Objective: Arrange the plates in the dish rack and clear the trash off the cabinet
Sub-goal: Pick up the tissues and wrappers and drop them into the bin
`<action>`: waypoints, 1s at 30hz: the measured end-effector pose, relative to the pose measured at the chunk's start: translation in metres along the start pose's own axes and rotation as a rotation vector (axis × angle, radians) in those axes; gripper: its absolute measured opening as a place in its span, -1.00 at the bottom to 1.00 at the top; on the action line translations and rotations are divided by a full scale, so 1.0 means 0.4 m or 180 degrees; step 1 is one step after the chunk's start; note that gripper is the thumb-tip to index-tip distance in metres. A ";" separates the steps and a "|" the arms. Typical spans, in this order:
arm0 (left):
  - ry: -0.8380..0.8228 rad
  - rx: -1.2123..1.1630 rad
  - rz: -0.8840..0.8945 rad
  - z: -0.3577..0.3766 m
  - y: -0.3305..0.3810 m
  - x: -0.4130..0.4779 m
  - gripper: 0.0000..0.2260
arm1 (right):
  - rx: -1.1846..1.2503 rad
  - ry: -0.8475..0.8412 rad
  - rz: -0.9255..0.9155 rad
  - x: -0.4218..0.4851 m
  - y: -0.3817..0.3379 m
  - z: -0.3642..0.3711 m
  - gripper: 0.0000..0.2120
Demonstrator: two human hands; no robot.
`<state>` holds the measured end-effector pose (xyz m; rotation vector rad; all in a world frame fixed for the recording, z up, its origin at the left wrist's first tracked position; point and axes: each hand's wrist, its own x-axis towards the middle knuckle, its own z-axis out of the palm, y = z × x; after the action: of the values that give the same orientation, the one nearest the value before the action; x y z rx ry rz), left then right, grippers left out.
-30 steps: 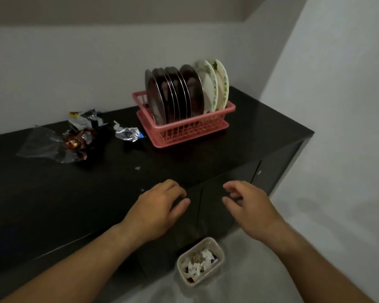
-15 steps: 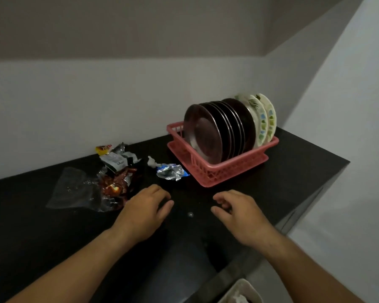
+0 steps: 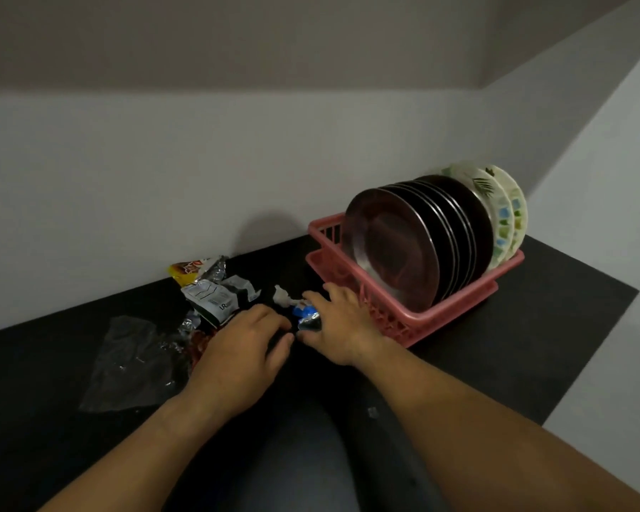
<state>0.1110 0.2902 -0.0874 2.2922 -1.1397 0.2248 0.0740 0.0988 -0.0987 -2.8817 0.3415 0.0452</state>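
Observation:
A pink dish rack [image 3: 414, 321] stands at the back right of the black cabinet top [image 3: 532, 345]. It holds several dark plates [image 3: 396, 253] on edge, with two white patterned plates [image 3: 507, 212] behind them. Left of the rack lies the trash: a yellow wrapper [image 3: 187, 271], a white-and-black wrapper [image 3: 217, 297], a red wrapper [image 3: 198, 345], a clear plastic bag [image 3: 134, 364], a white crumpled scrap [image 3: 282, 296] and a silver-blue foil wrapper [image 3: 307, 317]. My right hand [image 3: 342, 328] lies over the foil wrapper, thumb and forefinger on either side of it. My left hand [image 3: 239, 351] hovers by the red wrapper, fingers loosely bent and holding nothing.
A grey wall runs right behind the trash and the rack. The cabinet's right edge drops off just past the rack. A small pale scrap [image 3: 373, 412] lies on the top between my forearms.
Both hands have reached forward from the cabinet's front edge to the trash. The right hand has arrived at the foil wrapper, and the view has moved closer and tilted up.

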 end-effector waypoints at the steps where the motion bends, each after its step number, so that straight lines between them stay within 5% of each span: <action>1: 0.0021 0.0023 0.0008 -0.008 -0.007 0.012 -0.78 | 0.0002 -0.0197 0.0082 0.019 -0.003 0.015 -0.29; 4: 0.0067 0.0087 0.0044 -0.038 -0.029 0.061 -0.79 | -0.0072 -0.0617 0.0323 0.029 -0.003 0.076 -0.36; 7: -0.0059 0.0121 0.0004 -0.043 -0.049 0.135 -0.78 | -0.0139 -0.0460 0.0498 -0.001 -0.001 0.135 -0.55; 15: -0.1482 0.0751 -0.0616 0.114 -0.109 0.355 -0.61 | 0.0310 -0.0074 0.0650 -0.058 0.072 0.147 -0.75; 19: -0.2190 0.1219 -0.0764 0.212 -0.145 0.387 -0.63 | 0.0851 -0.0111 0.0799 -0.061 0.103 0.144 -0.47; 21: -0.2193 0.1265 -0.0726 0.237 -0.154 0.390 -0.75 | 0.0820 -0.0154 0.0929 -0.053 0.105 0.146 -0.37; 23: -0.2025 0.1217 -0.0662 0.250 -0.159 0.389 -0.83 | 0.0549 -0.0098 0.0939 -0.049 0.104 0.153 -0.47; 30: -0.1534 0.0311 -0.0444 0.137 -0.125 0.340 -0.76 | 0.0097 0.0366 0.0786 -0.059 0.112 0.172 -0.72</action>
<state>0.2292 0.1912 -0.1010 2.5800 -1.2041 -0.3522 0.0402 0.0784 -0.1746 -2.8016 0.7114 -0.0824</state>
